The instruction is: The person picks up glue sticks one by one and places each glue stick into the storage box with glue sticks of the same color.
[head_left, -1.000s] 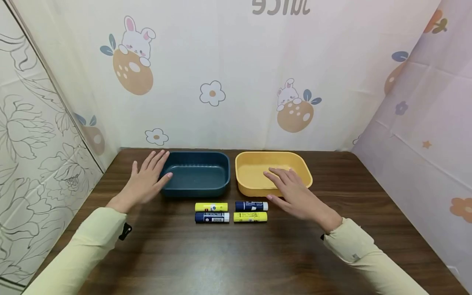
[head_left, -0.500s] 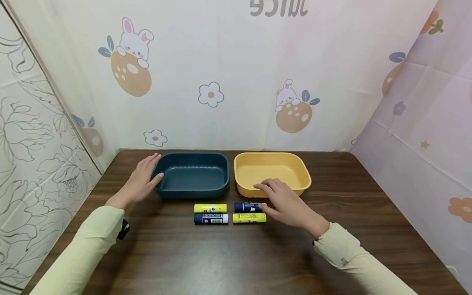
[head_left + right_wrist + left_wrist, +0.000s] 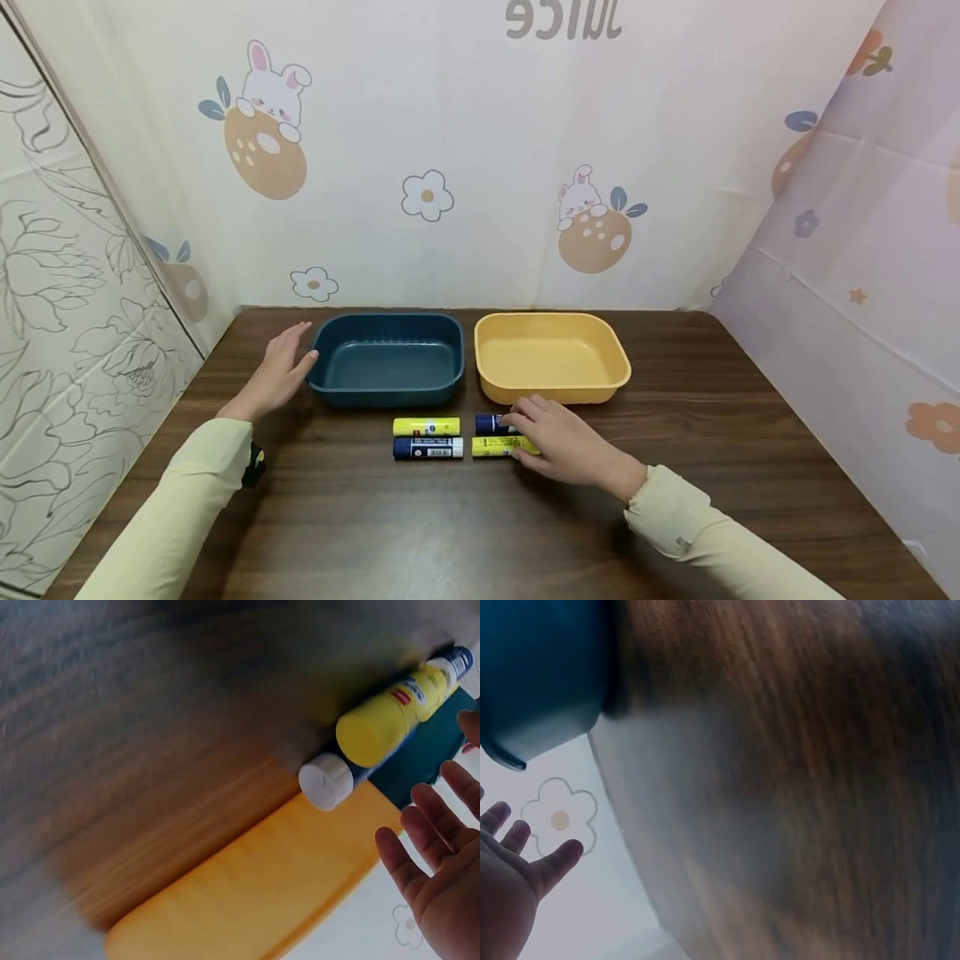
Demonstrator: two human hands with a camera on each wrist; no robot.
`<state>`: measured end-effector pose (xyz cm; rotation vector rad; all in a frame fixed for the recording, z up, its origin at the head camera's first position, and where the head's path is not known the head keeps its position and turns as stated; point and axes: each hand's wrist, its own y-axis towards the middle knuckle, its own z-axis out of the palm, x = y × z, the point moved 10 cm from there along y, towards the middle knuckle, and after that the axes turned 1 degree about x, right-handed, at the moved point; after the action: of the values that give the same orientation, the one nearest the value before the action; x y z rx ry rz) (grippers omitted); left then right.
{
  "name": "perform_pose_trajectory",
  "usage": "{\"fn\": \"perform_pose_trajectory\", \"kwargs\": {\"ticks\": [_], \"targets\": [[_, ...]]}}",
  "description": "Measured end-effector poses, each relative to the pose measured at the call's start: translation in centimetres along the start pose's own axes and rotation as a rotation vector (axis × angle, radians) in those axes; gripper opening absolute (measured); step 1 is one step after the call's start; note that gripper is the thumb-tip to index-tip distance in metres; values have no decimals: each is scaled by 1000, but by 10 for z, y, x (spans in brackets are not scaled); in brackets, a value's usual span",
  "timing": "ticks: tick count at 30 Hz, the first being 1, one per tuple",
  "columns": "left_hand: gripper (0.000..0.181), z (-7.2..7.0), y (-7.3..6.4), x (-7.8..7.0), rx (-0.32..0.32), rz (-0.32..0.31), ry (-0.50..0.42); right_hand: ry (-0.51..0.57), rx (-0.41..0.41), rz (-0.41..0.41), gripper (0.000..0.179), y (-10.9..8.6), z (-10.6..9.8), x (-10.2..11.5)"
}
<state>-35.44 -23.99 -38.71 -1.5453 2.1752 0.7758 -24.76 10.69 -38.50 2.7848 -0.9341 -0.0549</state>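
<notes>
Head view: right hand (image 3: 558,444) grip relaxed over yellow glue stick (image 3: 495,447); left hand (image 3: 275,375) flat beside blue tray (image 3: 386,392)

Both hands (image 3: 558,442) (image 3: 275,377) forward — fingers relaxed

Left hand (image 3: 506,889) open beside blue tray (image 3: 540,675); wooden table (image 3: 795,750).

The backdrop sheet (image 3: 480,150) carries one readable word at its top edge, well beyond the fingertips of both hands: "Juice" (image 3: 564,20), seen mirrored. The glue sticks just beside the right hand's fingers (image 3: 525,410) bear labels, and the blue stick (image 3: 428,448) shows a barcode, all too small to read.
</notes>
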Motion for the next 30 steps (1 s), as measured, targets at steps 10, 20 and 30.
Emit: {"fn": "perform_pose_trajectory", "kwargs": {"ticks": [10,20,30], "targets": [[53,7,2,15,1,-102,-165,-47,2,-6,29,0,8,7],[51,14,4,28,-26,-129,-249,-56,-1,23,26,2,12,6],[48,19,4,32,-34,-169,-259,-19,30,61,30,5,18,3]]}}
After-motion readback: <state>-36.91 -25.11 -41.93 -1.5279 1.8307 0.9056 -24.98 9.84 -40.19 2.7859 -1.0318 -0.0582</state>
